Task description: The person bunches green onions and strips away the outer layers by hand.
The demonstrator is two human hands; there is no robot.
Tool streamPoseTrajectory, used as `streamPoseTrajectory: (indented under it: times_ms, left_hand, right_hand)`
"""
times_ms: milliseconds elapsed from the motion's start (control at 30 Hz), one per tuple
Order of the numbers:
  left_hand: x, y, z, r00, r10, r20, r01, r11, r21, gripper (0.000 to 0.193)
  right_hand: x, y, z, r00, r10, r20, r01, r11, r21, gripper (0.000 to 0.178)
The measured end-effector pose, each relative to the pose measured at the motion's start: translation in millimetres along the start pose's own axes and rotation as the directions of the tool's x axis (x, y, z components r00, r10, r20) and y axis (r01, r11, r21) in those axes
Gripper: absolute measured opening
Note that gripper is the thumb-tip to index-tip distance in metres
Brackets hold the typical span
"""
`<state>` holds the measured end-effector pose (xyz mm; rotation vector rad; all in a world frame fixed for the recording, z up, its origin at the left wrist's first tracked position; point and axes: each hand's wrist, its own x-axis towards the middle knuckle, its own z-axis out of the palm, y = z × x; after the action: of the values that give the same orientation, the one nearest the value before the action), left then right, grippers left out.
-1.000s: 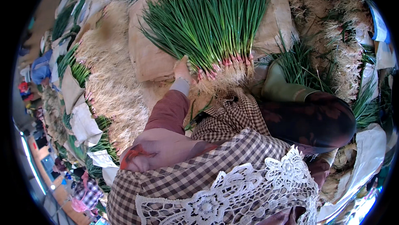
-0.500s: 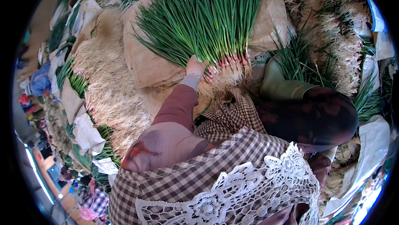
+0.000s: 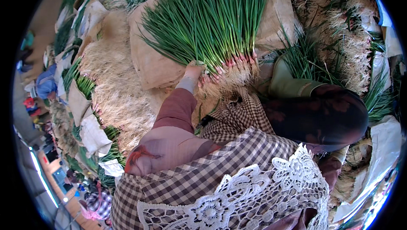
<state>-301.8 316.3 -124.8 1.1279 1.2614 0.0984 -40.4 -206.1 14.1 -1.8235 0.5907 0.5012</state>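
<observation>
scallions (image 3: 218, 30) stretch lengthwise away, roots (image 3: 231, 78) nearest, left hand (image 3: 194, 69) apparently gripping them, right hand unseen.

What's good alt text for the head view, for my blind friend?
The left hand touches the left edge of fanned green onions, pink bulbs and pale roots lowermost, spread over tan cloth; a green boot is at right.

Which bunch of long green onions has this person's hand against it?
The wide fan of green, pink-bulbed onions, spread on the tan fabric sack: the left hand is against its lower left edge, apart from the other bunches.
</observation>
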Motion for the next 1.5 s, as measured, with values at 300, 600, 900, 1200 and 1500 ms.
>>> streamPoseTrajectory:
  times_ms: [300, 600, 900, 1200, 1500]
  left_hand:
    - [-18.2, 43.8, -2.5, 0.935, 0.011, 0.354, 0.152, 0.890, -0.429, 0.014]
    - [21.5, 25.4, 39.2, 0.958, 0.210, -0.197, 0.004, 0.675, 0.737, 0.042]
    - [29.5, 12.4, 21.5, 0.996, -0.043, -0.082, 0.062, 0.968, 0.243, 0.064]
    - [-0.7, 24.3, 12.5, 0.993, -0.117, 0.027, 0.120, 0.947, -0.298, 0.009]
    - [-29.0, 71.0, 29.5, 0.988, -0.050, 0.144, 0.125, 0.805, -0.580, 0.017]
  right_hand:
    - [-5.0, 6.1, 4.4, 1.000, -0.002, 0.006, 0.002, 1.000, 0.032, 0.020]
    - [-1.9, 11.7, -0.5, 1.000, 0.008, 0.005, -0.008, 0.998, 0.056, 0.020]
    - [1.1, 11.2, -2.8, 1.000, 0.015, -0.009, -0.015, 0.996, 0.087, 0.020]
    - [5.2, 9.1, -6.0, 1.000, 0.022, -0.001, -0.022, 0.993, 0.117, 0.020]
    - [-1.0, -7.3, 1.3, 1.000, -0.003, 0.009, 0.001, 0.975, 0.224, 0.020]
